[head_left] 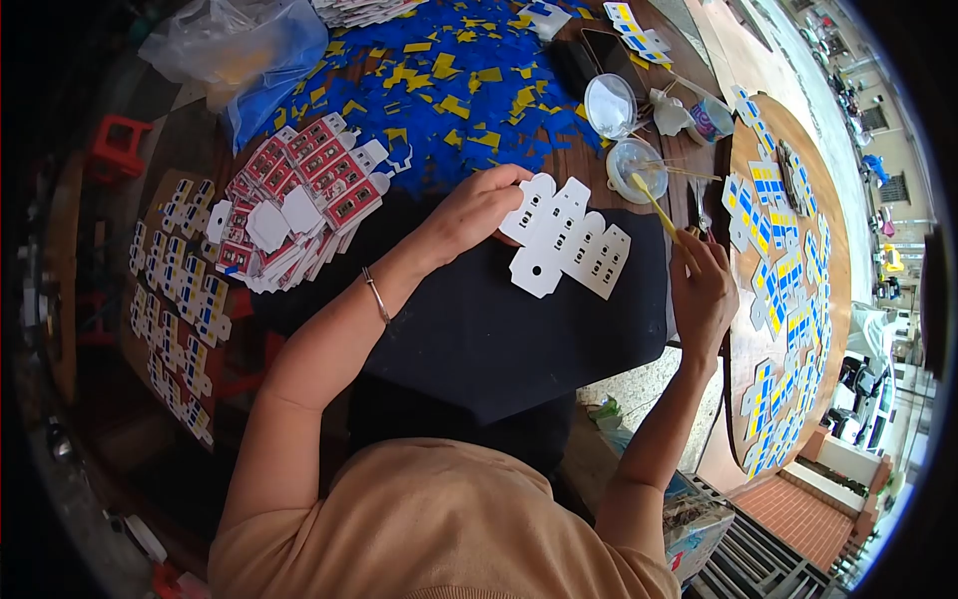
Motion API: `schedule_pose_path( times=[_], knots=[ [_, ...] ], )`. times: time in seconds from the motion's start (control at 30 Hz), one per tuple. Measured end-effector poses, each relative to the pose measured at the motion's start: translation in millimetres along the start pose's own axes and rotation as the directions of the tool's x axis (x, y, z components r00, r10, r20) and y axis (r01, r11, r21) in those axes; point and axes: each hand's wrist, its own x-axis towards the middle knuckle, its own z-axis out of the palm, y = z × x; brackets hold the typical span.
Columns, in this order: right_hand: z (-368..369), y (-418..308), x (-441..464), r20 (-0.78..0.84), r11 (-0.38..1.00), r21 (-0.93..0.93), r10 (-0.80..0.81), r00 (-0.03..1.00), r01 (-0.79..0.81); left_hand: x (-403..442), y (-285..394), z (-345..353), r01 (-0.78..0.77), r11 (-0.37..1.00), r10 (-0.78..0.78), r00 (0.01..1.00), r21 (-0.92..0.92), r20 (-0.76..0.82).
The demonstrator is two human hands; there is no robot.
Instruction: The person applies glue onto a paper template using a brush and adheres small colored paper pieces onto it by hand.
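Note:
My left hand (481, 212) pinches the upper left edge of a flat white cardboard box blank (569, 240). Rows of small dark printed marks and cut-outs run across the blank, and a round hole shows in one flap. Under it lies a dark cloth (479, 349). In my right hand (705, 290) is a thin yellow stick (659, 212), gripped near its lower end. Its pale tip reaches into a clear plastic tub (631, 160) above the blank; whether it is a brush I cannot tell.
A stack of red and white box blanks (299, 205) sits at left. Blue and yellow paper scraps (439, 90) cover the far table. A lid (610, 105), a phone (611, 52) and a cup (709, 120) stand at upper right. Blue-yellow blanks (783, 260) cover the round table.

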Motion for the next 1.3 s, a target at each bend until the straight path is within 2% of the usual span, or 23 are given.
schedule_pose_path(
  times=[0.07, 0.17, 0.27, 0.3, 0.4, 0.57, 0.8, 0.9, 1.0, 1.2, 1.3],
  knots=[
    [-1.0, 3.1, -2.0, 0.003, 0.998, 0.059, 0.01, 1.0, -0.01, -0.7, -0.3, 0.3, 0.001, 1.0, -0.002, 1.0, -0.009, -0.005],
    [-6.1, -3.2, -6.6, 0.072, 0.921, 0.293, 0.247, 0.966, -0.257, -0.3, -0.7, 0.3, 0.007, 0.999, -0.007, 1.0, -0.04, -0.001],
    [-16.5, -14.9, -12.7, 0.161, 0.89, 0.339, 0.265, 0.951, -0.305, -0.4, -2.4, -0.3, -0.017, 0.998, 0.017, 1.0, -0.068, 0.003],
    [-14.4, -16.3, -17.6, 0.15, 0.861, 0.44, 0.21, 0.966, -0.255, -1.5, -2.9, -0.5, -0.03, 0.997, 0.03, 1.0, -0.075, 0.002],
    [-17.0, -38.3, -26.6, 0.213, 0.881, 0.428, 0.118, 0.97, -0.201, -3.3, 0.6, 0.9, -0.005, 0.997, 0.005, 1.0, -0.083, -0.003],
    [-0.1, -52.1, -37.5, 0.177, 0.88, 0.467, 0.003, 0.984, -0.087, 0.0, -10.2, -1.9, -0.07, 0.995, 0.07, 0.998, -0.072, -0.004],
    [8.6, -62.5, -34.2, 0.151, 0.904, 0.427, -0.041, 0.988, -0.028, 5.7, -18.1, -5.9, -0.133, 0.99, 0.133, 0.991, 0.036, 0.0],
    [7.6, -63.2, -33.8, 0.177, 0.91, 0.413, -0.052, 0.983, -0.026, 4.3, -16.6, -5.3, -0.104, 0.995, 0.104, 0.995, 0.007, -0.006],
    [3.8, -59.9, -35.5, 0.193, 0.901, 0.434, -0.061, 0.979, -0.029, 5.5, -22.1, -7.8, -0.227, 0.974, 0.226, 0.974, 0.024, 0.03],
    [-0.4, -53.8, -38.3, 0.17, 0.878, 0.475, -0.018, 0.985, -0.066, 2.9, -15.8, -6.0, -0.144, 0.989, 0.144, 0.99, 0.034, 0.0],
    [-0.3, -57.4, -39.9, 0.2, 0.877, 0.476, -0.029, 0.979, -0.071, 3.0, -16.3, -4.6, -0.141, 0.989, 0.142, 0.99, -0.039, 0.012]
  ],
)
